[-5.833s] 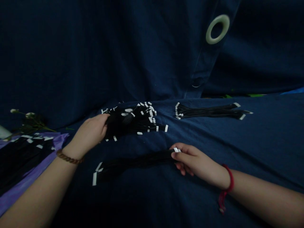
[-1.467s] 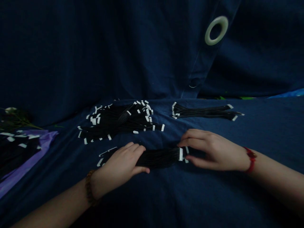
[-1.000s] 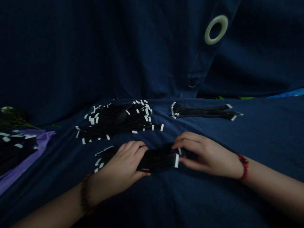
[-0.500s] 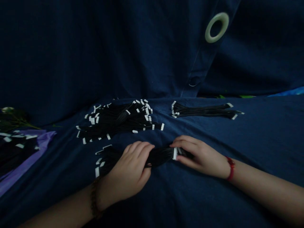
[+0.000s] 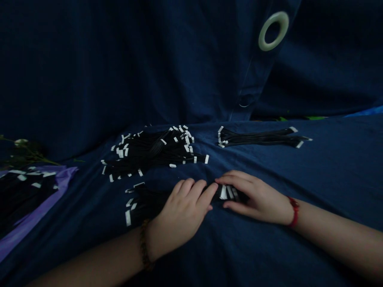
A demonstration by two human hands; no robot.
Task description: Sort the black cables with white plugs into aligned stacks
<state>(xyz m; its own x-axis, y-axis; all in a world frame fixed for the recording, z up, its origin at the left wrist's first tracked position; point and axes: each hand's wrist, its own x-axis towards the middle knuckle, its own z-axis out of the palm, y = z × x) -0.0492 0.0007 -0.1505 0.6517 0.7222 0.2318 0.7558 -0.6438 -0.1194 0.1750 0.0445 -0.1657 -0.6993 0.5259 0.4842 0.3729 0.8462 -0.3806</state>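
Lying across the front of the blue cloth (image 5: 338, 171), the black cable bundle (image 5: 149, 201) is showing white ends. The left hand (image 5: 182, 211) is curling over it, with fingers bent and close together. The right hand (image 5: 254, 195) is holding the white-tipped end between thumb and fingers, partly open. Behind them, a big cable pile (image 5: 149, 151) is resting beside a smaller cable bunch (image 5: 260, 138).
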